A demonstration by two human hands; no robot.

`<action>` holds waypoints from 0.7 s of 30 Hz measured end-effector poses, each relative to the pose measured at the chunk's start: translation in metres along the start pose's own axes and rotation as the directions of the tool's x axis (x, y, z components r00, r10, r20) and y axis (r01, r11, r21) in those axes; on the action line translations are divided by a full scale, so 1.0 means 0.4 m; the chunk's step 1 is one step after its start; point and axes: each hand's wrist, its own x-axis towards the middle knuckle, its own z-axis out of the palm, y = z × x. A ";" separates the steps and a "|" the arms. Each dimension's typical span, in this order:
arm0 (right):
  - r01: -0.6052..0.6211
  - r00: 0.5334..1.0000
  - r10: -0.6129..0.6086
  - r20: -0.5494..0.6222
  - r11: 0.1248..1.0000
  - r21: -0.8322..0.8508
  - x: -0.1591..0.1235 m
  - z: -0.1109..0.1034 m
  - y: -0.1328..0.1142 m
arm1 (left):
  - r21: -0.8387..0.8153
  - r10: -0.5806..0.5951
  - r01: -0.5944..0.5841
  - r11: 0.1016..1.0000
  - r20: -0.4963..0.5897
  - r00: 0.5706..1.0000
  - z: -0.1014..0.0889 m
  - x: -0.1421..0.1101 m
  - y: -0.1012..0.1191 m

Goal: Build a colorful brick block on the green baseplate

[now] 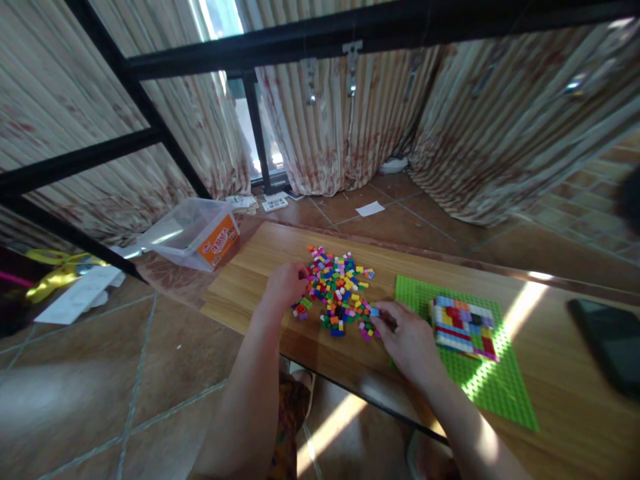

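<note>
Head cam, only view I've got: brick-built block [464, 327] sits on green studded baseplate [500, 393], top mostly covered in mixed colours; can't tell if finished. Plenty left loose, big toy-brick pile [341, 283] mid wooden table [245, 277]. My right hand [411, 341] looks to be pinching light-blue brick [374, 312] at pile's edge. Left hand [286, 285] at pile's other side, fingers curled, can't tell if gripping anything. Room-wise: wood open left of pile, narrow gap pile-to-baseplate, front edge close under both forearms, dark phone-like slab [606, 343] far right.
</note>
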 end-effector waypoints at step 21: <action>-0.152 0.735 0.375 -0.565 0.903 0.403 -0.001 -0.194 0.094 | -0.693 0.391 -0.319 0.647 -0.059 0.919 0.256 -0.066 0.365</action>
